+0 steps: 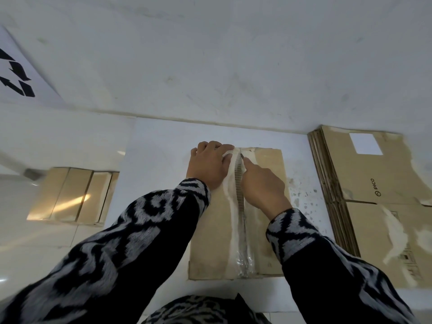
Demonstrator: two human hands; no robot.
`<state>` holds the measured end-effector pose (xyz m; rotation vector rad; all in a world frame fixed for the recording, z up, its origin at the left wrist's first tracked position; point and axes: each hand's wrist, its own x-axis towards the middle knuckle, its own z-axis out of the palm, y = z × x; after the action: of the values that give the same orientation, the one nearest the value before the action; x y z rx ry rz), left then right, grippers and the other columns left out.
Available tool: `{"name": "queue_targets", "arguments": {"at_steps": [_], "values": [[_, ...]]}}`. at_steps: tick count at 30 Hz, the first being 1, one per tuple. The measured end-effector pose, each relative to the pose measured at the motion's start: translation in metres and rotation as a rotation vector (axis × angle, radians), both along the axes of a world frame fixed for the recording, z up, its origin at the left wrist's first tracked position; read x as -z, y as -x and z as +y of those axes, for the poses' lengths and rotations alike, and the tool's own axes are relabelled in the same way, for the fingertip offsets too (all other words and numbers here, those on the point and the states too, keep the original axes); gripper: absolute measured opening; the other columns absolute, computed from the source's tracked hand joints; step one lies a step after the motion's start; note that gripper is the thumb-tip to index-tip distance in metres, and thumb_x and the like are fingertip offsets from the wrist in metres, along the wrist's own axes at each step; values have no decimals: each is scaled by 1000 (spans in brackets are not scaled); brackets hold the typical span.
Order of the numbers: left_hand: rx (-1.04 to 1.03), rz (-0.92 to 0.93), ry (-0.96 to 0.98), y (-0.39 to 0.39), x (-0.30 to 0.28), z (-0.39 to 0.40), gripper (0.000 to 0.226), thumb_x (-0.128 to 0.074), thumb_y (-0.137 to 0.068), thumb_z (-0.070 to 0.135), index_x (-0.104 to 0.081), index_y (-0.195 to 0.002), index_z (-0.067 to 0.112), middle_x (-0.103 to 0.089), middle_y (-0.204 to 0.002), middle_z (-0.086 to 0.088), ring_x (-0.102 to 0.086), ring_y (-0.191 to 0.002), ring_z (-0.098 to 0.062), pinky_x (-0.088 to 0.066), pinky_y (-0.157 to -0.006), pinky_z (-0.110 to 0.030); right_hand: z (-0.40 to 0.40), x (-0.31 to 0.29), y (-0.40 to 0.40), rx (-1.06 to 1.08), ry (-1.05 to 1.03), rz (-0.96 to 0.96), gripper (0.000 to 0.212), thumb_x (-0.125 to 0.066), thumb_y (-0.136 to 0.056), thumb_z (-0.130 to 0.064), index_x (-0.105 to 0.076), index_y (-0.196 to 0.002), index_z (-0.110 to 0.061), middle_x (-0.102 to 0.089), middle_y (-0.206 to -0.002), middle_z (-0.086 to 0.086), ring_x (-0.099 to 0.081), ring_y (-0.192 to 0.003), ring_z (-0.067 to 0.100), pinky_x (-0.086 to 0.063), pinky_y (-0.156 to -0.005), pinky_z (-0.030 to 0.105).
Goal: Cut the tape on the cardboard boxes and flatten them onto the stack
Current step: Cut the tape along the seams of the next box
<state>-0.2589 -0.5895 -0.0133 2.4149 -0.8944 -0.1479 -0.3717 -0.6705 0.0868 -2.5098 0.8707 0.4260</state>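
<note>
A brown cardboard box (268, 164) lies on the white floor in front of me, its top flaps meeting at a centre seam with clear tape (243, 260) still shiny near my end. My right hand (261, 183) grips a small knife (242, 155) whose blade sits in the seam near the far edge of the box. My left hand (209, 163) rests on the left flap, its fingers curled over the far edge. The seam stands slightly parted along its middle, showing the corrugated edge.
A stack of flattened boxes (374, 190) lies on the floor to the right against the wall. More small cardboard boxes (72, 195) sit at the left. A recycling sign (18, 76) hangs on the wall at the upper left.
</note>
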Motion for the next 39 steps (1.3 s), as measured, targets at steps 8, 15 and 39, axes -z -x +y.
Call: {"name": "queue_targets", "arguments": {"at_steps": [8,15,39], "values": [[-7,-22,18,0,1,1,34,-43,-99,42,-59,-129,35,-58,-125,7,-43,-121,-21,-35,-104,-39,-10,17,10,131,-10,-122,54,-23,-103,-26,-22,-153,-45,-58,-87,-6,-54,-75,14,-35,-56,29],[-10,-17,27,0,0,0,31,-45,-98,43,-58,-126,34,-58,-125,9,-42,-121,-20,-34,-103,-36,-13,23,6,112,-10,-142,51,-22,-104,-29,-23,-152,-46,-61,-84,-5,-56,-74,15,-38,-57,29],[-10,-18,28,2,2,0,31,-44,-99,41,-58,-126,34,-58,-124,8,-43,-121,-20,-35,-101,-37,-1,6,-8,-13,96,22,50,-32,-95,-17,-39,-143,-29,-57,-93,-2,-53,-81,21,-39,-67,31]]}}
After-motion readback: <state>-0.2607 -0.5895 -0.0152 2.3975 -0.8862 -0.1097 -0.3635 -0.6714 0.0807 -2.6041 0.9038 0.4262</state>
